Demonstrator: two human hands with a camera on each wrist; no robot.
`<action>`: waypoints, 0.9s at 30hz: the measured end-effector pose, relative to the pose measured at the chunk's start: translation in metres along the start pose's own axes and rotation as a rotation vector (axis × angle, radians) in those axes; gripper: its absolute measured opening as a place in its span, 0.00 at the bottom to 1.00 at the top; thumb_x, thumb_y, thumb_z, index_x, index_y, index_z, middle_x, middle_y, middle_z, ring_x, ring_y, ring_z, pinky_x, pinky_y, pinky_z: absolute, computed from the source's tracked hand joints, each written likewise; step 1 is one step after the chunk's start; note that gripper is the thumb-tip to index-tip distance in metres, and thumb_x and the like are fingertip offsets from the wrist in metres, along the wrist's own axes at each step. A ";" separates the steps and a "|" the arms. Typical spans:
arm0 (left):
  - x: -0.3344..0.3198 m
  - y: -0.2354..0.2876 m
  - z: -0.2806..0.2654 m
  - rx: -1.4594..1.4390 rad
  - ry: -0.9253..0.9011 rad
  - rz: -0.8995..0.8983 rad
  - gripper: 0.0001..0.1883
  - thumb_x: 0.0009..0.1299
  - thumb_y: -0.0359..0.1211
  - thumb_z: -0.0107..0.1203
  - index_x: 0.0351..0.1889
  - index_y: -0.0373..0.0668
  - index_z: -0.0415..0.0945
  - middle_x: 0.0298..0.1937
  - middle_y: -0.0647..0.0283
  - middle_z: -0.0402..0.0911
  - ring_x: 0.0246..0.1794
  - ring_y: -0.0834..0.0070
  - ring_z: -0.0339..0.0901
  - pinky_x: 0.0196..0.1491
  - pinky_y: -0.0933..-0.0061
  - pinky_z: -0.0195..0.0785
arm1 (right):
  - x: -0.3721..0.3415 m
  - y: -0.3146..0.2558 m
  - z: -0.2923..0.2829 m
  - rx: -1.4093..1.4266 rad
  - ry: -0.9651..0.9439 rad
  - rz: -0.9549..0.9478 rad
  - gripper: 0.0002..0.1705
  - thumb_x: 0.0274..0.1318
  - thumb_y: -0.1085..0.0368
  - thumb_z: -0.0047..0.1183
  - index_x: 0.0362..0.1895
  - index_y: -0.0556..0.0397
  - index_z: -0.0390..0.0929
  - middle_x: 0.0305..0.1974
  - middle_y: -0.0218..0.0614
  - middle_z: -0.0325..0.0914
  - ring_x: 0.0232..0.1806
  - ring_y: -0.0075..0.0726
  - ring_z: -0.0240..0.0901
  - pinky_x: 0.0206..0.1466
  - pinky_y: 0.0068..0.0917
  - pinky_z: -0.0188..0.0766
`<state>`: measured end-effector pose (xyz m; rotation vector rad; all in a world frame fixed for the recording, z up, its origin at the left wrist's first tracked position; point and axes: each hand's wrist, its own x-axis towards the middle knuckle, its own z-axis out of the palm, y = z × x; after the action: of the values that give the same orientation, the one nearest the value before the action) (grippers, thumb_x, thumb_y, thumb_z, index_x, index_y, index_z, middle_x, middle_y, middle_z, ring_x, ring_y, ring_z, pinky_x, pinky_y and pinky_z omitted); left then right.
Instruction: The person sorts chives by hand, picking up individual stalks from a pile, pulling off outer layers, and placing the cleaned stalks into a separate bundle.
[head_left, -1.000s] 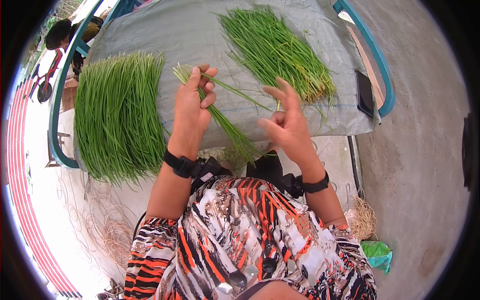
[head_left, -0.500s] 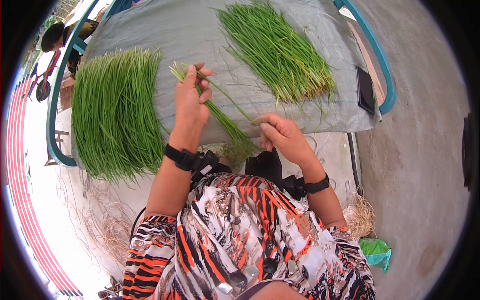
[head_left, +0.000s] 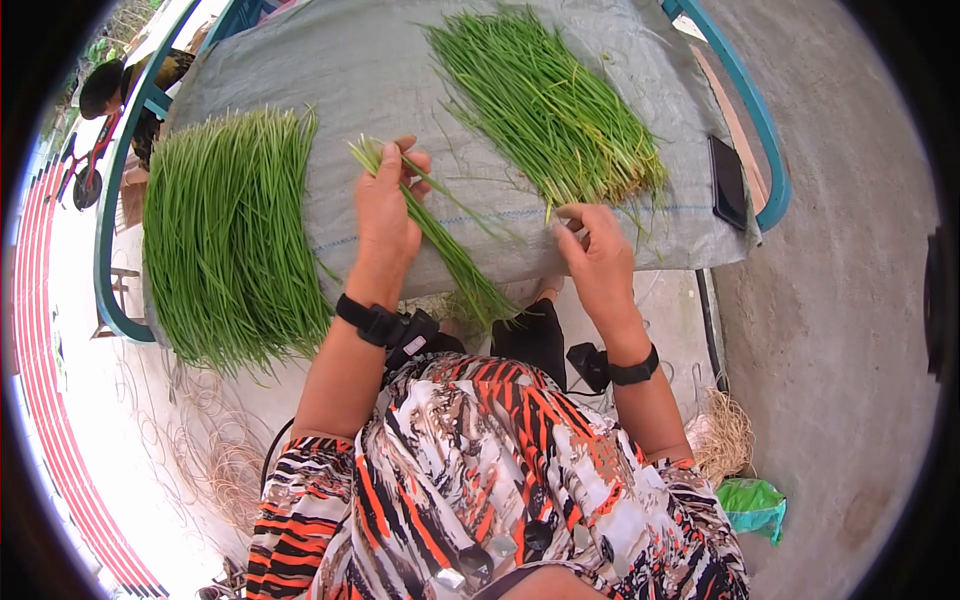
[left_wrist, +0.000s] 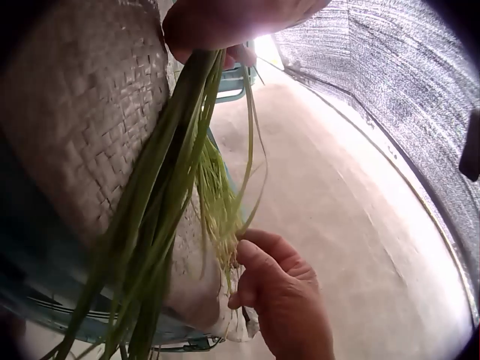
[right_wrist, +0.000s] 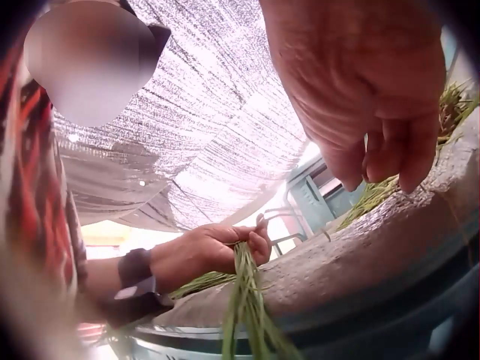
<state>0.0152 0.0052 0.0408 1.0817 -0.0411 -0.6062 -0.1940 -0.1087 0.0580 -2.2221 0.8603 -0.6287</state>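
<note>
The left hand point(head_left: 385, 210) grips a small bunch of garlic chives point(head_left: 440, 245) near its pale cut ends, and the green tips hang down toward the lap. A thin stalk or two splays out from the bunch to the right. The right hand point(head_left: 600, 255) is at the pale stem ends of a loose pile of chives point(head_left: 560, 110), its thumb and forefinger bent and slightly apart. In the left wrist view, those fingertips overlap the pile's stem ends point(left_wrist: 225, 244). To the left lies a thick, neatly lined-up pile of chives point(head_left: 235, 230).
A grey woven sheet point(head_left: 385, 70) covers the work surface, framed by teal metal rails point(head_left: 770, 190). A black phone point(head_left: 728, 182) lies at its right edge. On the floor are tangled pale strands point(head_left: 722, 435) and a green bag point(head_left: 752, 508). Another person point(head_left: 105, 90) is at far left.
The right hand first came down to the tip of a stalk splaying from the bunch, then went right and up to the loose pile's stem ends. The left hand keeps its grip, nearly in place.
</note>
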 end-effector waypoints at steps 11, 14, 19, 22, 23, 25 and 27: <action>-0.006 -0.016 0.004 0.037 -0.148 0.149 0.14 0.78 0.39 0.39 0.45 0.36 0.67 0.27 0.66 0.73 0.22 0.81 0.71 0.21 0.79 0.66 | 0.033 0.013 0.010 -0.288 0.047 -0.023 0.07 0.54 0.60 0.54 0.36 0.46 0.77 0.36 0.35 0.75 0.33 0.47 0.74 0.35 0.39 0.68; -0.008 -0.013 0.003 0.040 -0.170 0.109 0.14 0.77 0.40 0.41 0.46 0.38 0.69 0.26 0.69 0.71 0.19 0.86 0.63 0.17 0.83 0.57 | 0.035 0.014 0.009 -0.213 0.107 -0.054 0.07 0.54 0.61 0.54 0.35 0.48 0.76 0.35 0.36 0.75 0.32 0.46 0.74 0.35 0.38 0.68; -0.009 -0.014 0.006 0.066 -0.176 0.089 0.14 0.77 0.40 0.43 0.44 0.39 0.71 0.25 0.72 0.69 0.16 0.89 0.58 0.17 0.85 0.50 | 0.033 0.024 0.005 0.136 0.107 -0.001 0.08 0.61 0.63 0.51 0.38 0.54 0.74 0.29 0.30 0.75 0.21 0.20 0.67 0.24 0.21 0.63; -0.010 -0.014 0.007 0.097 -0.162 0.075 0.13 0.75 0.40 0.46 0.43 0.39 0.71 0.24 0.73 0.68 0.16 0.90 0.57 0.17 0.85 0.49 | 0.031 0.008 -0.005 0.346 0.055 0.081 0.07 0.62 0.64 0.50 0.39 0.55 0.73 0.28 0.29 0.75 0.19 0.16 0.63 0.22 0.17 0.60; -0.010 -0.015 0.007 0.104 -0.159 0.071 0.13 0.75 0.40 0.48 0.42 0.39 0.72 0.24 0.73 0.67 0.16 0.90 0.56 0.17 0.85 0.48 | 0.030 -0.003 -0.010 0.501 0.023 0.148 0.06 0.62 0.65 0.49 0.38 0.55 0.74 0.29 0.29 0.75 0.19 0.17 0.62 0.22 0.17 0.60; -0.009 -0.014 0.008 0.143 -0.140 0.065 0.11 0.73 0.39 0.51 0.42 0.39 0.72 0.23 0.74 0.66 0.17 0.90 0.57 0.17 0.85 0.50 | 0.032 -0.009 -0.014 0.651 -0.020 0.197 0.06 0.63 0.65 0.48 0.37 0.55 0.74 0.29 0.29 0.75 0.18 0.17 0.61 0.22 0.16 0.60; -0.012 -0.013 0.010 0.210 -0.115 0.058 0.10 0.71 0.37 0.54 0.42 0.41 0.73 0.21 0.75 0.65 0.19 0.89 0.59 0.19 0.84 0.53 | 0.033 -0.009 -0.015 0.641 -0.033 0.164 0.07 0.64 0.65 0.48 0.38 0.55 0.74 0.28 0.29 0.75 0.18 0.14 0.60 0.21 0.13 0.58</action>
<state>-0.0035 -0.0012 0.0381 1.2433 -0.2403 -0.6210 -0.1776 -0.1334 0.0812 -1.5657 0.6911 -0.6717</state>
